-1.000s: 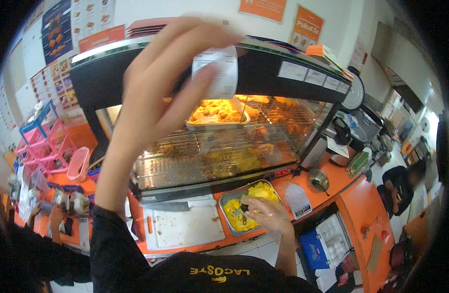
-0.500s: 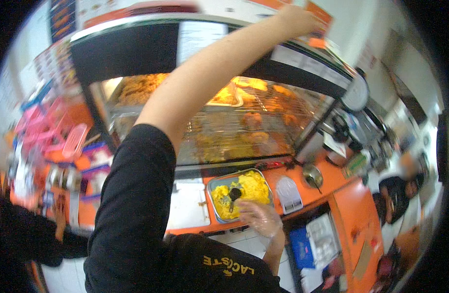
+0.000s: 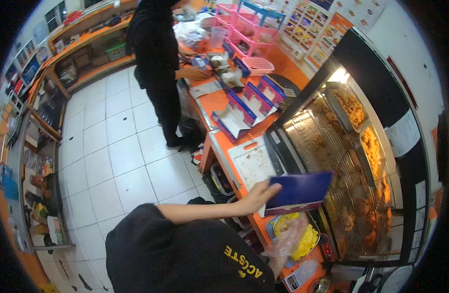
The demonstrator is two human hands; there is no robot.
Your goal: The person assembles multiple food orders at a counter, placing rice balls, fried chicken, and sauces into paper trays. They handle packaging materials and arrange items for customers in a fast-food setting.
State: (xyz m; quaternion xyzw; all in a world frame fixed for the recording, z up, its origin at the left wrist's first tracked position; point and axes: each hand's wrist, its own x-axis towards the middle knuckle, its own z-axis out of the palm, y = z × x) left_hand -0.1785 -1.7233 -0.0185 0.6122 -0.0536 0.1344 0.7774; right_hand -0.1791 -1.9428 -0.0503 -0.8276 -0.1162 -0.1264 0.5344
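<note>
My left hand (image 3: 257, 196) is closed on the edge of a dark blue cardboard food box (image 3: 302, 189) with a patterned pink side. The box is held over the counter, in front of the heated cabinet. Below it stands a metal tray (image 3: 270, 229) of yellow rice (image 3: 308, 240), partly hidden by the box and my right hand. My right hand (image 3: 289, 238), in a clear plastic glove, hovers over the rice. Its fingers look stretched out, though slightly blurred, and nothing shows in them.
A heated glass cabinet (image 3: 332, 161) with fried food stands on the right. A white cutting board (image 3: 251, 163) and more open boxes (image 3: 239, 119) lie along the orange counter. A person in black (image 3: 156, 63) works farther along, near pink baskets (image 3: 258, 66). A scale (image 3: 294, 282) sits beside the tray.
My left arm, raised toward the cabinet's top before, is now lower with a box in the hand. My right hand stays by the rice tray. The view has swung left.
</note>
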